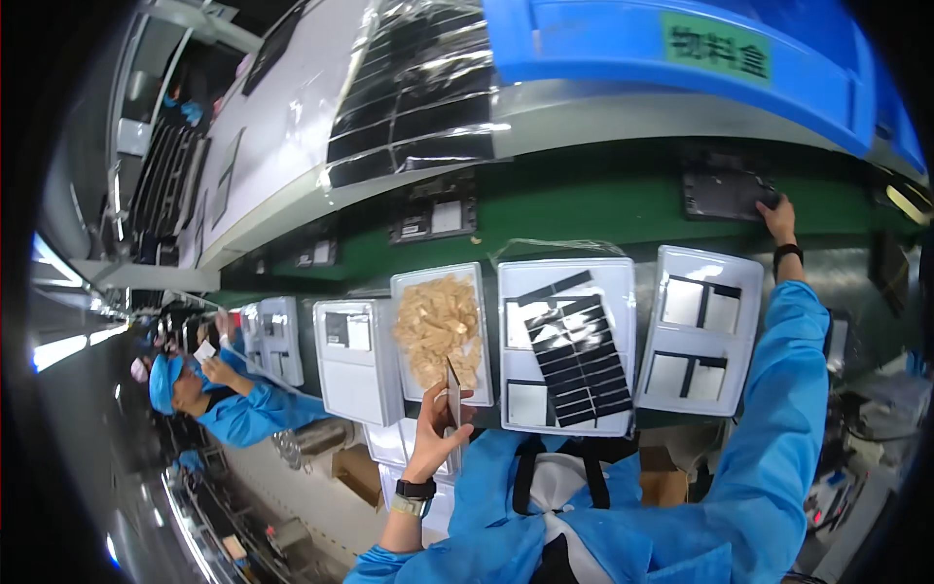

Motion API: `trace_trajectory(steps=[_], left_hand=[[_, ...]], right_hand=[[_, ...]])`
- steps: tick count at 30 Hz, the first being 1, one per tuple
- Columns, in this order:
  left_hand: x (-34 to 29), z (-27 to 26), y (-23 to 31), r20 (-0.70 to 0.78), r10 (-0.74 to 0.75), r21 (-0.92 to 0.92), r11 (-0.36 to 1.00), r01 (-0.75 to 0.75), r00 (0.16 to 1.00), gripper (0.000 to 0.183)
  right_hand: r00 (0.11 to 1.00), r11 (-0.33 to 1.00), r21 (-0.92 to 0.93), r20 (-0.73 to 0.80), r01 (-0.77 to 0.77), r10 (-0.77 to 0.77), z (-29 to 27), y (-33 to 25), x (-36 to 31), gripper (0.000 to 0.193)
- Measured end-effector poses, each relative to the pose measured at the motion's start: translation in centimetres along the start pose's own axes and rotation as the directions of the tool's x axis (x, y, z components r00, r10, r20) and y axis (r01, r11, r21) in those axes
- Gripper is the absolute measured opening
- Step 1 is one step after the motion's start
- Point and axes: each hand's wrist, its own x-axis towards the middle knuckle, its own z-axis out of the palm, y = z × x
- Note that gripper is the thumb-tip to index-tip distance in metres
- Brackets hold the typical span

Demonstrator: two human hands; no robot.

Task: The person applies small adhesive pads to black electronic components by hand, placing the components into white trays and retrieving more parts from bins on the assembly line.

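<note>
My left hand (438, 433) holds a thin flat rectangular part (453, 394), tilted nearly edge-on, at the near edge of a white tray (398, 336) heaped with crumpled tan strips (438, 326). At the far right, my right arm reaches over the green conveyor belt (584, 195). There my right hand (775, 219) grips the near right corner of a dark flat device housing (725, 193) lying on the belt. Between my hands stand a white tray (623, 341) with a black gridded sheet (576, 355) across it, and another white tray (696, 404) holding flat white-and-black rectangular parts (684, 302).
More housings (435, 209) lie along the belt to the left. A blue bin (603, 44) sits on the shelf beyond, beside plastic-wrapped black sheets (413, 88). Left of the tan strips are stacked white trays (355, 389). A co-worker in blue (253, 409) works farther left.
</note>
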Motion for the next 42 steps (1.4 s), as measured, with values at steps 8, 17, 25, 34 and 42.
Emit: trace_trajectory(steps=[8,17,25,34,42], left_hand=[[4.5,-3.2,7.8,0.054,0.297,0.572,0.773,-0.274,0.953,0.101],[16.5,-3.8,16.0,0.413,0.300,0.761,0.404,-0.507,0.860,0.103],[28.3,3.5,13.5,0.524,0.510,0.689,0.217,-0.691,0.682,0.095],[39.0,8.0,0.0,0.284,0.496,0.932,0.058,-0.358,0.820,0.076],[39.8,7.9,1.7,0.288,0.574,0.683,0.439,-0.584,0.767,0.052]], right_hand=[[0.979,0.974,0.174,0.117,0.143,-0.165,5.2,-19.2,-6.1,0.078],[0.924,0.918,0.230,0.132,0.324,-0.359,5.4,-35.3,-16.1,0.068],[0.809,0.619,0.784,0.331,0.051,-0.486,-7.5,-46.2,-24.0,0.054],[0.997,0.838,0.544,0.029,0.042,-0.069,-0.5,-32.9,-17.3,0.057],[0.992,0.911,0.398,0.026,0.104,-0.125,3.2,-33.4,-15.9,0.062]])
